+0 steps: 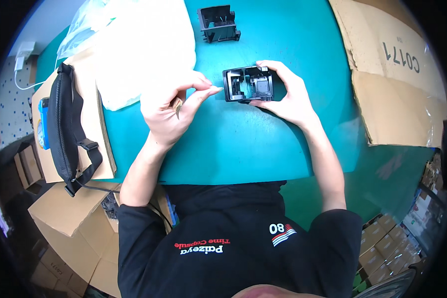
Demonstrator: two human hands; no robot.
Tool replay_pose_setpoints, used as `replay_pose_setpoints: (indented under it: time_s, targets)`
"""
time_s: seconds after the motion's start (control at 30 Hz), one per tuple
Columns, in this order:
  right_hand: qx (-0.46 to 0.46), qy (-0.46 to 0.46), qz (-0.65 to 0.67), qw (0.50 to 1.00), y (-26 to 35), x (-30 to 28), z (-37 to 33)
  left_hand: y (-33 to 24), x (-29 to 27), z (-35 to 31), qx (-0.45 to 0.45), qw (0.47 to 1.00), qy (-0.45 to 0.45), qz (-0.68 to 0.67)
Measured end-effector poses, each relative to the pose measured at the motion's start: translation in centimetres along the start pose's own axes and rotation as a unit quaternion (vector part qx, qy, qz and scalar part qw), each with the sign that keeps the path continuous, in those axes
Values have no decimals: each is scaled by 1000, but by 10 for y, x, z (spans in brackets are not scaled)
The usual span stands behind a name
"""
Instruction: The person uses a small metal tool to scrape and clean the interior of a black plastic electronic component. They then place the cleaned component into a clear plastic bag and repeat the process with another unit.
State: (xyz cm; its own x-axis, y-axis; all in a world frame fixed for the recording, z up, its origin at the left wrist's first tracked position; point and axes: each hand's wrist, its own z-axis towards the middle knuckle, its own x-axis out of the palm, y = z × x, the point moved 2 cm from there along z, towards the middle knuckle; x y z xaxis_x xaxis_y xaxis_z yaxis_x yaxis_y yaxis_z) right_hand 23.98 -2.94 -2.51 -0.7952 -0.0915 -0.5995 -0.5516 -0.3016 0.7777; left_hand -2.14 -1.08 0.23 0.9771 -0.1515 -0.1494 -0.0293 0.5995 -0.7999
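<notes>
My right hand [297,100] grips an open black plastic housing [227,85] just above the green table. Its thumb is on the near side, its fingers on the far side. The housing's hollow inside, with slots and ribs, faces up. To its left, my left hand [165,119] has thumb and forefinger pinched together, the tips close to the housing's left rim. Whatever is in that pinch is too small to make out. Small brass-coloured pieces [177,105] show within the curled fingers of the same hand. Another black plastic housing [220,35] stands farther back on the table.
A white plastic bag [144,44] covers the table's back left. Beyond my left forearm, a black waist bag [64,124] lies on cardboard [97,149]. A large cardboard box [397,94] occupies the right side. An open carton [74,213] stands below the table at left.
</notes>
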Motion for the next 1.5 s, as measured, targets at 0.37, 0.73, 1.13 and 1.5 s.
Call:
replay_pose_setpoints:
  time_s: [0.37, 0.73, 1.13, 1.5]
  targets:
    - [56, 22, -82, 995, 3, 7, 34, 8, 4, 0, -91, 995, 25, 26]
    - [-9, 2, -123, 992, -1, 21, 90, 19, 1, 6, -104, 966, 47, 233]
    - [-10, 26, -81, 996, 0, 25, 100, 48, 11, 25, -105, 929, 76, 346]
    - [-41, -35, -38, 998, -11, 43, 121, 38, 4, 23, -21, 941, -5, 339]
